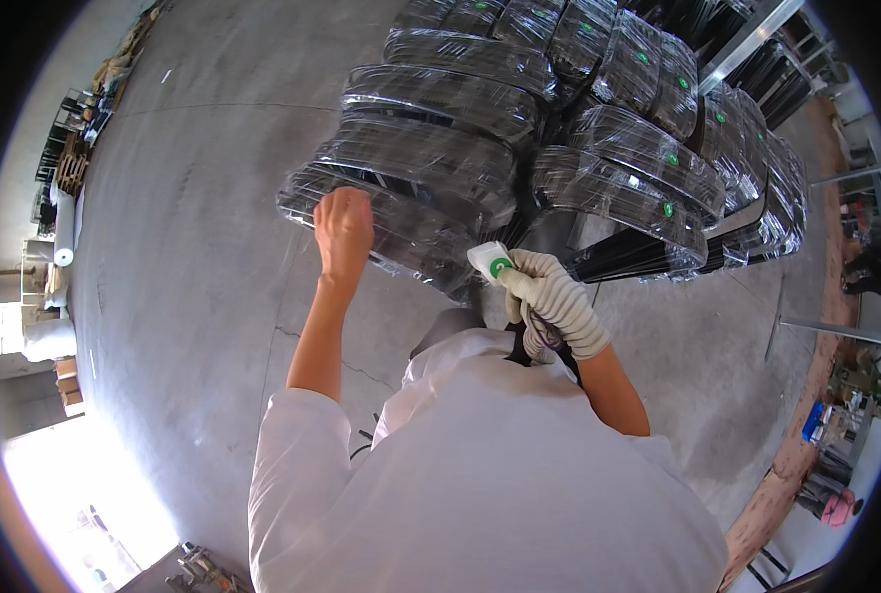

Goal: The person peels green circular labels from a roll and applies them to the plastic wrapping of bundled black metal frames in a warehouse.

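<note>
Bare left hand, fingers curled, at near-left bundle; can't tell if it's gripping. Gloved right hand pinches white piece with green sticker, near that bundle's right end. Other bundles sit beyond, plastic-wrapped, black.

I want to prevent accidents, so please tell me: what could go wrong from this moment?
The bare left hand is at a film-wrapped black bundle, so any hard edge there could perhaps scrape it. The gloved right hand holds a white item with a green circle, which might slip onto the floor.
</note>
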`<state>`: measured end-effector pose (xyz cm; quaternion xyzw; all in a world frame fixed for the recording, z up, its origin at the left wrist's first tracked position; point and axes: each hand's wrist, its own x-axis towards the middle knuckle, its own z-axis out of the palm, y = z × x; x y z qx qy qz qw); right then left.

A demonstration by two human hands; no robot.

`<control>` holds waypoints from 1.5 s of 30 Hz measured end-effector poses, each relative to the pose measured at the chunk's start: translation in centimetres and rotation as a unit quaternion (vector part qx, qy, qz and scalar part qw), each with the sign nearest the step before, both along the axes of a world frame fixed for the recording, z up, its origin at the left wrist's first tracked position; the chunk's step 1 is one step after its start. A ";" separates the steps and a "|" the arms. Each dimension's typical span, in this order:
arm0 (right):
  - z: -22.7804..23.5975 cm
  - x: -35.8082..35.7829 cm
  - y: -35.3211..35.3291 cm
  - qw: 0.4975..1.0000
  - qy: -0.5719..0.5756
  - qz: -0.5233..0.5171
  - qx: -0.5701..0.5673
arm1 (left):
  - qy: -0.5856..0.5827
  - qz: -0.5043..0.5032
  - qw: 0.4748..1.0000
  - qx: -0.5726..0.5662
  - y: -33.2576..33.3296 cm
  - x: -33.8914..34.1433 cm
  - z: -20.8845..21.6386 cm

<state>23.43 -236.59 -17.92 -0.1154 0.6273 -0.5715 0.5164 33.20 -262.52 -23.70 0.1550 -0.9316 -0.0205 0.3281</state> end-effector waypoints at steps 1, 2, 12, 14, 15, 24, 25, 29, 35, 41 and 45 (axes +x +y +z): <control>0.2 0.2 -0.2 1.000 0.003 0.000 0.002 | -0.022 -0.026 0.999 0.012 -0.4 0.7 -0.9; 0.3 0.2 -0.3 1.000 0.006 -0.002 0.003 | -0.020 -0.030 0.999 0.028 -0.4 1.1 -1.8; -0.5 -1.1 -1.8 0.999 -0.026 0.011 -0.015 | 0.001 -0.130 0.946 0.298 10.7 3.4 2.8; -1.0 -1.4 -2.2 0.998 -0.040 0.017 -0.052 | 0.021 -0.161 0.938 0.305 12.2 2.1 4.4; -1.5 -1.5 -2.4 0.996 -0.047 0.022 -0.071 | 0.011 -0.172 0.937 0.304 12.5 1.2 4.5; -1.2 -4.7 -2.4 0.978 -0.131 0.088 -0.135 | 0.036 -0.052 0.907 0.416 13.8 -2.0 5.3; -1.1 -5.1 -2.5 0.981 -0.105 0.100 -0.131 | 0.042 -0.045 0.916 0.396 13.8 -2.4 5.3; -1.4 -5.6 -2.9 0.983 -0.090 0.110 -0.113 | 0.047 -0.023 0.935 0.349 14.0 -3.2 5.1; -0.8 -6.0 -3.8 0.985 -0.060 0.128 -0.095 | 0.085 -0.015 0.812 0.577 11.7 -3.9 4.3; -0.4 -6.5 -6.0 0.992 -0.072 0.079 -0.068 | 0.064 0.028 0.868 0.491 3.6 -6.6 3.6; -1.5 -7.3 -8.0 0.996 -0.058 0.014 -0.059 | 0.047 -0.048 0.976 0.209 -2.0 -10.4 3.0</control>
